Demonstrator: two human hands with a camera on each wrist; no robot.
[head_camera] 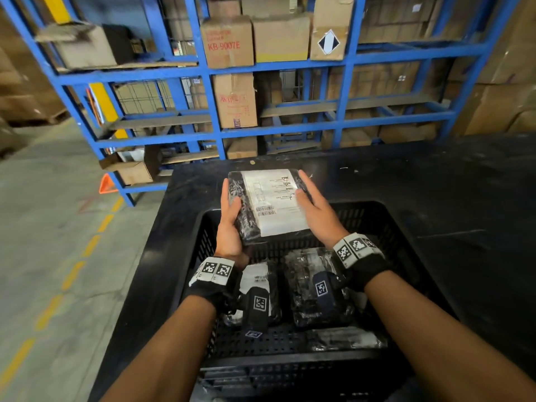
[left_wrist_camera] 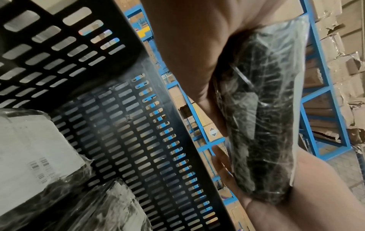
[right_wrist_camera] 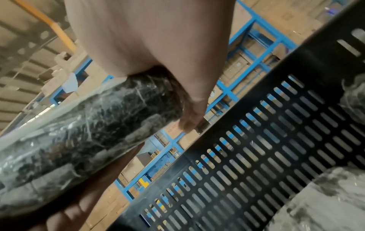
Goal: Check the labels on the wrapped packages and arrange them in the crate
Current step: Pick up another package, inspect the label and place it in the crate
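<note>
Both hands hold a black, plastic-wrapped package (head_camera: pixel 269 207) above the far rim of the black perforated crate (head_camera: pixel 388 227), with its white barcoded label facing up. My left hand (head_camera: pixel 230 216) grips the left edge, thumb on top. My right hand (head_camera: pixel 314 210) grips the right edge, thumb on the label. In the left wrist view the package (left_wrist_camera: pixel 256 109) lies in my palm beside the crate wall (left_wrist_camera: pixel 126 125). The right wrist view shows the package (right_wrist_camera: pixel 88 132) under my right hand (right_wrist_camera: pixel 158 46). Three wrapped packages (head_camera: pixel 313 285) lie on the crate floor, partly hidden by my wrists.
The crate sits on a black table (head_camera: pixel 435 175). Blue metal shelving (head_camera: pixel 348 65) stacked with cardboard boxes (head_camera: pixel 229 42) stands behind the table. To the left is a concrete floor with a dashed yellow line (head_camera: pixel 72 274). An open cardboard box (head_camera: pixel 133 169) sits on a low shelf.
</note>
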